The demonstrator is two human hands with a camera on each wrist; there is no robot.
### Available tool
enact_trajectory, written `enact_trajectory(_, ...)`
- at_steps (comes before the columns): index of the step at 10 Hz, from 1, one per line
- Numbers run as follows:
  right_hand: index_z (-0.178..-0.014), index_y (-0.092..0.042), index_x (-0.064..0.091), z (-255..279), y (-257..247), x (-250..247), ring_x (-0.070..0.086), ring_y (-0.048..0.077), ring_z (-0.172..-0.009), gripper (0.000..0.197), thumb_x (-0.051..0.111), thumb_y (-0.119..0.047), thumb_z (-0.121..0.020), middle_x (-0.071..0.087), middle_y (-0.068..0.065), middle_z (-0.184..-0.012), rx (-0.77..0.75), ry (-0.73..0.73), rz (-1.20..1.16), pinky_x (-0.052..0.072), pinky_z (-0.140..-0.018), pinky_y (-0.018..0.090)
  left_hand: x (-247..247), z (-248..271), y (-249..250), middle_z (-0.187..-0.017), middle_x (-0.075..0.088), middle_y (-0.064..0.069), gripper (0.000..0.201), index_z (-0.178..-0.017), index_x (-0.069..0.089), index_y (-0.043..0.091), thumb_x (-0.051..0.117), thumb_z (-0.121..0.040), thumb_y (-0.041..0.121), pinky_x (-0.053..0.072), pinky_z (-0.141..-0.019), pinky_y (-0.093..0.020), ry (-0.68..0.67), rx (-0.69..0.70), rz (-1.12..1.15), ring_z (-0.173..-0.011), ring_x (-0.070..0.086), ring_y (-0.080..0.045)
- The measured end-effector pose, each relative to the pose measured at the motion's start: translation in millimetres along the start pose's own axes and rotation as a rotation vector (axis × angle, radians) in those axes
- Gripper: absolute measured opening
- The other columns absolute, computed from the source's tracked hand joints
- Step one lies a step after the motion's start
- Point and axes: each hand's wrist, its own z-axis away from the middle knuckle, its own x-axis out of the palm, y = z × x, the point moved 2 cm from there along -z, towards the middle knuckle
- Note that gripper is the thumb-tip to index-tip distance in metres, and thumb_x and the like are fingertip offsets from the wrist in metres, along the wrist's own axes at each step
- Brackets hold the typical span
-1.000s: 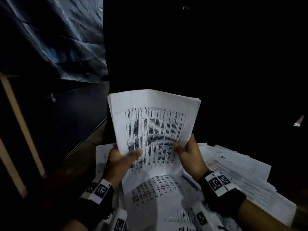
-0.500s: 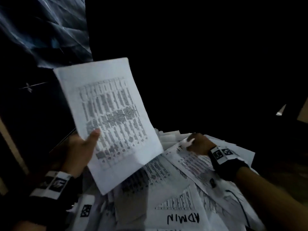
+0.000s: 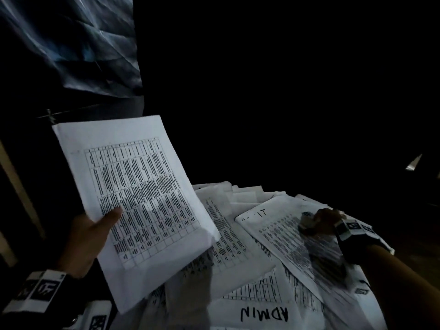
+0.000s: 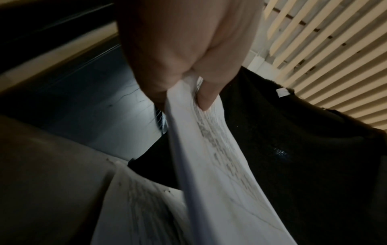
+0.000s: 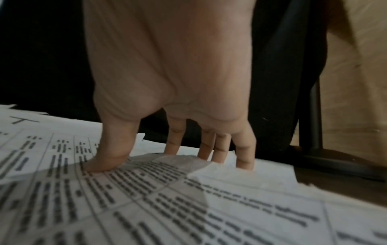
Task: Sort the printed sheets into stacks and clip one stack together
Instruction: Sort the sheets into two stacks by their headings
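My left hand holds up a stack of printed sheets with a table on top, its thumb on the front. In the left wrist view, thumb and fingers of the left hand pinch the stack at its edge. A loose pile of printed sheets lies spread on the table. One sheet is marked IT, another ADMIN. My right hand is on the pile's right side. There the right hand pinches a printed sheet, thumb on top and fingers under its far edge.
The room is very dark. A black chair or cloth stands behind the table, with a dark metal leg at the right. Pale wooden slats line the wall. The brown table edge shows beyond the pile.
A second ago both hands held the stack upright. My right hand let go, went right to the pile and took hold of a sheet. The left hand carried the stack leftward.
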Motion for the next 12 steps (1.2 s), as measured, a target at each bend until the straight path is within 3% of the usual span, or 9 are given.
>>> enact_trajectory(1, -0.118, -0.023, 0.061, 9.4, -4.8, -1.6, 0.042, 0.036, -0.124, 0.07, 0.069, -0.063, -0.061, 0.044, 0.017, -0.14, 0.033, 0.045, 0.222, 0.038, -0.101, 0.045, -4.6, -4.1, -16.3, -0.088, 0.06, -0.015, 0.033, -0.084, 0.06, 0.007, 0.076, -0.076, 0.036, 0.046, -0.082, -0.047, -0.027, -0.069, 0.004, -0.084, 0.058, -0.029)
enact_trajectory(2, -0.12, -0.029, 0.058, 27.3, -26.0, -5.1, 0.034, 0.037, -0.13, 0.065, 0.068, -0.062, -0.066, 0.036, 0.011, -0.142, -0.059, 0.215, 0.351, 0.039, -0.103, 0.046, -10.4, -7.6, -30.2, -0.102, 0.066, -0.016, 0.031, -0.095, 0.064, 0.008, 0.076, -0.078, 0.032, 0.045, -0.098, -0.055, -0.018, -0.12, 0.057, -0.097, 0.063, -0.033)
enact_trajectory(4, -0.092, -0.026, 0.054, -4.4, -21.9, 10.2, 0.061, 0.023, -0.097, 0.091, 0.076, -0.077, -0.02, 0.055, 0.003, -0.093, -0.041, -0.08, 0.1, 0.048, -0.083, 0.031, -31.4, -27.8, -83.4, -0.096, 0.053, -0.004, 0.067, -0.087, 0.053, 0.021, 0.08, -0.049, 0.07, 0.046, -0.087, -0.053, -0.009, -0.18, 0.08, -0.088, 0.055, -0.026)
enact_trajectory(5, -0.089, -0.016, 0.049, -9.1, -18.3, 16.3, 0.046, 0.019, -0.079, 0.049, 0.078, -0.049, -0.067, 0.045, 0.006, -0.085, -0.076, 0.042, 0.054, 0.038, -0.071, 0.029, -31.4, -12.4, -63.1, -0.104, 0.065, -0.013, 0.071, -0.094, 0.063, 0.006, 0.078, -0.054, 0.064, 0.045, -0.098, -0.06, 0.052, -0.181, -0.003, -0.1, 0.062, -0.03)
enact_trajectory(7, -0.068, -0.019, 0.057, 3.3, -19.3, 6.7, 0.06, 0.026, -0.09, 0.021, 0.073, -0.011, -0.079, 0.052, 0.0, -0.069, -0.089, 0.144, 0.021, 0.043, -0.069, 0.031, -28.1, -7.7, -51.8, -0.101, 0.061, -0.014, 0.055, -0.095, 0.062, 0.003, 0.077, -0.061, 0.044, 0.045, -0.098, -0.055, 0.03, -0.19, 0.028, -0.097, 0.061, -0.03)
enact_trajectory(8, -0.122, 0.012, 0.054, 32.9, -35.5, -27.6, 0.048, 0.039, -0.124, 0.053, 0.074, 0.004, -0.073, 0.054, 0.026, -0.128, -0.066, 0.092, 0.141, 0.052, -0.078, 0.02, -25.3, -4.8, -47.7, -0.093, 0.059, -0.014, 0.049, -0.093, 0.061, 0.006, 0.074, -0.064, 0.043, 0.046, -0.095, -0.058, 0.011, -0.172, 0.027, -0.091, 0.061, -0.032)
enact_trajectory(9, -0.126, 0.014, 0.049, 42.4, -40.4, -59.8, 0.058, 0.031, -0.089, 0.048, 0.065, 0.005, -0.082, 0.056, 0.026, -0.121, -0.108, -0.057, 0.054, 0.037, -0.033, 0.004, -22.7, 0.5, -35.1, -0.108, 0.064, -0.019, 0.041, -0.112, 0.061, -0.002, 0.073, -0.081, 0.021, 0.044, -0.1, -0.052, -0.007, -0.156, 0.061, -0.102, 0.061, -0.034)
enact_trajectory(11, -0.081, 0.001, 0.068, 115.8, -105.1, -140.8, 0.058, 0.014, -0.052, 0.009, 0.068, -0.008, -0.083, 0.063, 0.011, -0.065, -0.368, 0.151, -0.546, 0.045, -0.045, 0.013, -24.6, -2.5, -39.5, -0.102, 0.064, -0.02, 0.021, -0.106, 0.063, -0.003, 0.064, -0.087, 0.005, 0.046, -0.098, -0.054, -0.018, -0.178, -0.015, -0.104, 0.061, -0.042)
enact_trajectory(12, -0.094, -0.006, 0.065, 122.0, -139.6, -149.6, 0.064, 0.014, -0.082, 0.012, 0.054, -0.003, -0.091, 0.066, -0.001, -0.085, -0.487, 0.065, -0.854, 0.048, -0.085, 0.025, -21.1, -1.2, -38.2, -0.101, 0.063, -0.02, 0.028, -0.112, 0.061, -0.008, 0.063, -0.087, 0.004, 0.046, -0.092, -0.043, -0.04, -0.183, -0.062, -0.097, 0.061, -0.035)
